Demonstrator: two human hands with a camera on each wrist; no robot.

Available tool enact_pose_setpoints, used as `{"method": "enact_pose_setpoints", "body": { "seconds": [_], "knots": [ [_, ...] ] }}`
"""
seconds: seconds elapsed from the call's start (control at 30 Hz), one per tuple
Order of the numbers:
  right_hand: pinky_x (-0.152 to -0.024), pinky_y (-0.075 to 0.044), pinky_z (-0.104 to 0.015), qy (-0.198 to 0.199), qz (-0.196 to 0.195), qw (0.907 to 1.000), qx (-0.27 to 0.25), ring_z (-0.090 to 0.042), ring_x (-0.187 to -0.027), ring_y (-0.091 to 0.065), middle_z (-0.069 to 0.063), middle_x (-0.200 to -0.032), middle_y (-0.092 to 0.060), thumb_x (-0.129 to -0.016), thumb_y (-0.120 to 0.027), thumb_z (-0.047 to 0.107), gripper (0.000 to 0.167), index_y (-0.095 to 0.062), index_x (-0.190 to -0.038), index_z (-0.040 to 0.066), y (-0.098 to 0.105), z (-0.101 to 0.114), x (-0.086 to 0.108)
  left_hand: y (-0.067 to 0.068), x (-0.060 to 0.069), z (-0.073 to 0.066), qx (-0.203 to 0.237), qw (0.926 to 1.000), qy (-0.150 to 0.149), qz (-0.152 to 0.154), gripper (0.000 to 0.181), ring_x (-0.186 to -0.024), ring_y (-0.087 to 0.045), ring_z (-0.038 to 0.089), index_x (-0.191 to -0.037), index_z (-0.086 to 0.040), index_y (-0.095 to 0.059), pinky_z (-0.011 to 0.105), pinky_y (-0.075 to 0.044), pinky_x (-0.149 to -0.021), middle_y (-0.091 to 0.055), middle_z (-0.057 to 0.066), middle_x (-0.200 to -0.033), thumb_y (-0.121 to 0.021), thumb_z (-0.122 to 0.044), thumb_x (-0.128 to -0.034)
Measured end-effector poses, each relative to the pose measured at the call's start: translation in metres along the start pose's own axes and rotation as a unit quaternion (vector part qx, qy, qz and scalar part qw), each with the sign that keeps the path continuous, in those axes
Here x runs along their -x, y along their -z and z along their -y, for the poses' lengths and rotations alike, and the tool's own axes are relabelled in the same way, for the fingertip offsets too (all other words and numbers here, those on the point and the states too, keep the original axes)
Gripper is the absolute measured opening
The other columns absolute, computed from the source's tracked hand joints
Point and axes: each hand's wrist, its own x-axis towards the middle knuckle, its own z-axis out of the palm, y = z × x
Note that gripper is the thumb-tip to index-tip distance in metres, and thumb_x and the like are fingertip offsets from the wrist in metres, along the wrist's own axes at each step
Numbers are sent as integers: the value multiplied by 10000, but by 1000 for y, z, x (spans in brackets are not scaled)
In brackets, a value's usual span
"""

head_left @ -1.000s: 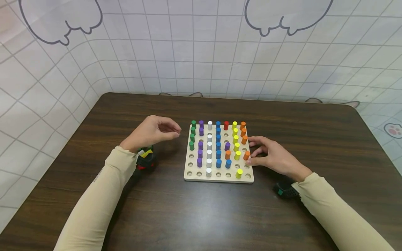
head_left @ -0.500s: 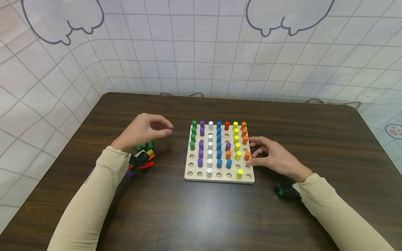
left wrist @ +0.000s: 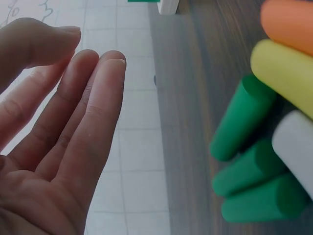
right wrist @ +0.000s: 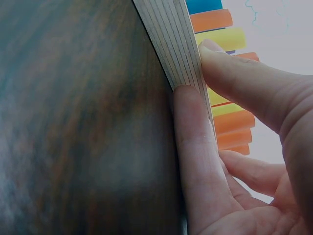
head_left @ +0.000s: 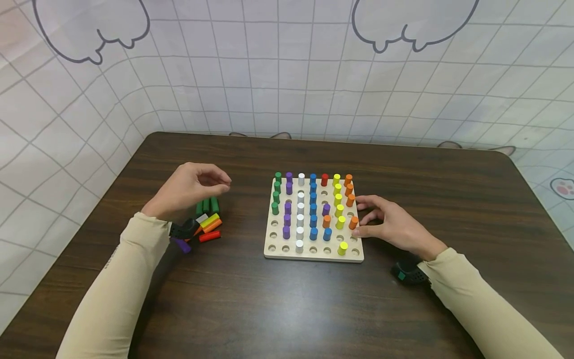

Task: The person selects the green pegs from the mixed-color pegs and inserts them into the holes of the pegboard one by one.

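Sitting closest to the body on the dark wood-grain worktop (head_left: 287,309) is the front edge of the wooden pegboard (head_left: 292,256), with just a white peg (head_left: 299,246) and a yellow peg (head_left: 343,248) in its first row. Off to the left there's a loose purple peg (head_left: 182,245), partly hidden by the wrist, then a loose red peg (head_left: 210,236), then a loose orange peg (head_left: 213,226) and loose yellow peg (head_left: 209,221) bunched together. Roughly level with those, the right hand (head_left: 392,222) holds the board's right edge between thumb and fingers.

Next up are three loose green pegs (head_left: 207,205), and tbh that's the bit to watch: side by side, long axes pointing roughly away from the body. The left hand (head_left: 190,187) is way nearer to them than the right. Its grip is loosely bent, nothing in it, hovering above the worktop; the green pegs lie lower, back toward the body and a touch left of its fingertips. Way behind it all: a gridded backdrop (head_left: 287,70).
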Motion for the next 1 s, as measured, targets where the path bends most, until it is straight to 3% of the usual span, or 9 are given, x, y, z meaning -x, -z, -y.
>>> {"method": "enact_pose_setpoints", "body": {
  "seconds": [0.33,0.77,1.0],
  "knots": [
    [-909,-504,-283,6,-2,10000,18,-182,-1054,-656,-117,-1388,-611,-835,-861,420,894,-425,-1545,97,-1,-2,-1,8,9,17,-113,9998,137,64,226,-970,-718,138,-1109,-185,-754,242,-565,-823,-757,-6,-1109,-766,-338,-944],
    [-916,-503,-295,-42,18,10000,49,-178,-1057,-658,-114,-1395,-609,-836,-858,427,898,-418,-1547,100,0,-4,-1,9,10,27,-163,9997,117,112,251,-943,-726,131,-1130,-156,-750,205,-565,-811,-763,20,-1094,-767,-324,-946],
    [-901,-511,-277,-43,-1,10000,74,-181,-1056,-657,-113,-1406,-601,-837,-857,429,901,-414,-1551,104,0,-2,0,15,13,33,-236,9993,288,77,273,-973,-720,125,-1149,-168,-744,193,-547,-825,-763,14,-1124,-778,-333,-935]
  ]
}}
